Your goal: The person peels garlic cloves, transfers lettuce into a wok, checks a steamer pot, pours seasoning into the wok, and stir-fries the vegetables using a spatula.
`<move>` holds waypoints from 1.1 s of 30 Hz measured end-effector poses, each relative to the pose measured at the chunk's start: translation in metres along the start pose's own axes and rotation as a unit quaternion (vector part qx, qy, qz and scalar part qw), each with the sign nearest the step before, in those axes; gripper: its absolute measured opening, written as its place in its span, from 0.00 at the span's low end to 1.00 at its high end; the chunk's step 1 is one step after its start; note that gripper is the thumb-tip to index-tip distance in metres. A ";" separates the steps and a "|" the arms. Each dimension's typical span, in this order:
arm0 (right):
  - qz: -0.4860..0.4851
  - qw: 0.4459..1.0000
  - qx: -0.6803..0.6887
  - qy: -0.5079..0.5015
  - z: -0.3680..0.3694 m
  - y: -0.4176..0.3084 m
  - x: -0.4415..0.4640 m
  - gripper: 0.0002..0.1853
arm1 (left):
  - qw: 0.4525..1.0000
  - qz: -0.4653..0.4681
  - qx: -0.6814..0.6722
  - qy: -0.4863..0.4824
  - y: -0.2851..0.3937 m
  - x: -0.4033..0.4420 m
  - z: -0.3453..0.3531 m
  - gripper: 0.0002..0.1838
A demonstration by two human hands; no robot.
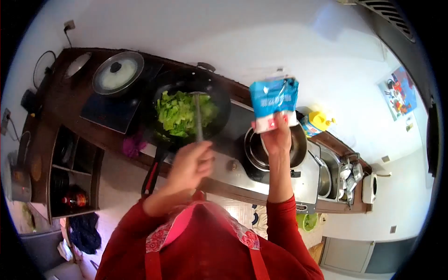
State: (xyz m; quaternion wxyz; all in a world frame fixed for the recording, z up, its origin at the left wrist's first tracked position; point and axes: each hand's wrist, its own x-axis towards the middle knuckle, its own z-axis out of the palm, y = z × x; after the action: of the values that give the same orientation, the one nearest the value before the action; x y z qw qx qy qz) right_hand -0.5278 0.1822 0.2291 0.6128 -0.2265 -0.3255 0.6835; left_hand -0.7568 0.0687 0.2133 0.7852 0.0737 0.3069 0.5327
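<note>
Inside the wok (221, 100), leafy greens (178, 114) are touched by a spatula (199, 120), its end gripped by the left hand (191, 164), presumably away from heat; a blue packet (274, 99) is clasped by the right hand (278, 134).

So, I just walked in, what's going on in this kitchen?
Someone is busy with both hands. The left hand grips a metal utensil that reaches into a dark wok of leafy greens. The right hand holds up a blue and white bag, its fingers around the lower end. In this view, the bag partly overlaps a metal pot to the wok's right. A lidded pan sits to the wok's left.
</note>
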 end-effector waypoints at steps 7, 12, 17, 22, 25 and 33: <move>0.061 0.994 -0.086 -0.035 0.014 0.038 0.072 0.17 | 0.973 0.103 0.170 0.114 0.052 -0.110 -0.034 0.15; 0.111 0.990 -0.061 -0.055 0.005 0.062 0.103 0.17 | 0.964 0.125 0.180 0.152 0.051 -0.121 -0.055 0.15; 0.136 0.984 -0.103 -0.044 0.003 0.076 0.115 0.17 | 0.966 0.096 0.160 0.177 0.040 -0.125 -0.071 0.15; 0.140 0.977 -0.143 -0.068 -0.005 0.088 0.131 0.15 | 0.961 0.088 0.170 0.201 0.036 -0.133 -0.081 0.15; 0.149 0.975 -0.159 -0.042 0.010 0.088 0.129 0.13 | 0.962 0.084 0.159 0.205 0.030 -0.131 -0.086 0.16; 0.154 0.970 -0.175 -0.071 0.018 0.092 0.140 0.12 | 0.970 0.082 0.138 0.183 0.026 -0.128 -0.093 0.15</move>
State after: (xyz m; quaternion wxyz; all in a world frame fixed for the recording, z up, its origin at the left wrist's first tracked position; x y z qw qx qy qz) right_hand -0.6248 0.3134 0.1870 0.4267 -0.3287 -0.4439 0.7161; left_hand -0.8608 -0.0534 0.2018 0.6518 0.1072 0.5087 0.5522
